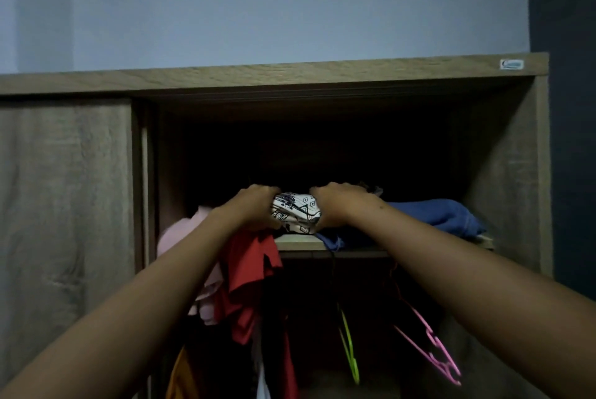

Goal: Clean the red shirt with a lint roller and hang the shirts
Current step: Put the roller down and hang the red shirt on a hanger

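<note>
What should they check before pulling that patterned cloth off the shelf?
1. Left hand grips the patterned cloth: ok.
2. Right hand grips it too: ok.
3. Red shirt clear of the pull: not ok, it hangs under the left hand.
4. Blue clothes clear: cannot tell, they lie right beside it.
5. Free hangers below: ok, green hanger and pink hanger.
</note>
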A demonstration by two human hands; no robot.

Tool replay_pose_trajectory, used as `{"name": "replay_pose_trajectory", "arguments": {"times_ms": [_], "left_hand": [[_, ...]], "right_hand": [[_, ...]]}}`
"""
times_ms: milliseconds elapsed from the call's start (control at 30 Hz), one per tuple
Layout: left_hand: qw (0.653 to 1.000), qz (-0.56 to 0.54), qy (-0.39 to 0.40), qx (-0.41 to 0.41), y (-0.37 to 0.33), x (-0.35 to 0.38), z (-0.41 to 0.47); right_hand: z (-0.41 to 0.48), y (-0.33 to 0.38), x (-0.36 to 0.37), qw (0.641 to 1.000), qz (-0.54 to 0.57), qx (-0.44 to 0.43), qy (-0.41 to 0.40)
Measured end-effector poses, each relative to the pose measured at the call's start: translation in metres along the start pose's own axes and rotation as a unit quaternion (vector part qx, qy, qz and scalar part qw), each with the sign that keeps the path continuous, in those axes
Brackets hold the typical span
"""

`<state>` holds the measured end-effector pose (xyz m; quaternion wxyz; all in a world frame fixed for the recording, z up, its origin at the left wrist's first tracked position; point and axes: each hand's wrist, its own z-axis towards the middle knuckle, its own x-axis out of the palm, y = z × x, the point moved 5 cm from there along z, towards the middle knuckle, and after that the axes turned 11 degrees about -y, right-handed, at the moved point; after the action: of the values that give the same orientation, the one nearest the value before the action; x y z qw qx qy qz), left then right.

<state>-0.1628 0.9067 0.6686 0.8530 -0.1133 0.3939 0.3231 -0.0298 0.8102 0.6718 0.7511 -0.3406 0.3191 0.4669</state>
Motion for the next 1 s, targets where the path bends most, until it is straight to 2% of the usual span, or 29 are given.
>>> {"name": "replay_pose_trajectory", "arguments": {"times_ms": [67, 133, 233, 333, 467, 600, 733, 867, 933, 1000], "left_hand": [[1.0, 0.001, -0.018, -0.008, -0.002, -0.004, 0.0], [0.999, -0.001, -0.045, -0.018, -0.006, -0.009, 0.001], [0.994, -0.023, -0.099, -0.04, -0.014, -0.02, 0.005], [0.986, -0.047, -0.154, -0.047, -0.028, -0.031, 0.008], [0.978, -0.098, -0.177, -0.058, -0.054, -0.037, 0.019], [0.974, -0.136, -0.177, -0.037, -0.09, -0.039, 0.038], [0.972, -0.146, -0.181, 0.012, -0.13, -0.032, 0.057], [0.976, -0.139, -0.156, 0.058, -0.171, -0.014, 0.07], [0.979, -0.14, -0.136, 0.063, -0.183, 0.001, 0.073], [0.985, -0.136, -0.092, 0.043, -0.182, 0.019, 0.072]], "right_hand": [[0.006, 0.003, -0.001, 1.0, -0.021, 0.005, -0.014], [0.011, 0.003, -0.004, 0.998, -0.028, 0.001, -0.062], [0.009, -0.007, -0.016, 0.989, 0.005, 0.001, -0.148], [0.002, -0.024, -0.031, 0.978, 0.047, 0.014, -0.201], [-0.006, -0.057, -0.043, 0.96, 0.132, 0.095, -0.227], [-0.016, -0.096, -0.051, 0.915, 0.232, 0.192, -0.268], [-0.035, -0.133, -0.054, 0.9, 0.23, 0.232, -0.287], [-0.057, -0.168, -0.058, 0.914, 0.133, 0.228, -0.308], [-0.066, -0.177, -0.052, 0.928, 0.089, 0.232, -0.277], [-0.07, -0.179, -0.034, 0.951, 0.067, 0.236, -0.188]]}}
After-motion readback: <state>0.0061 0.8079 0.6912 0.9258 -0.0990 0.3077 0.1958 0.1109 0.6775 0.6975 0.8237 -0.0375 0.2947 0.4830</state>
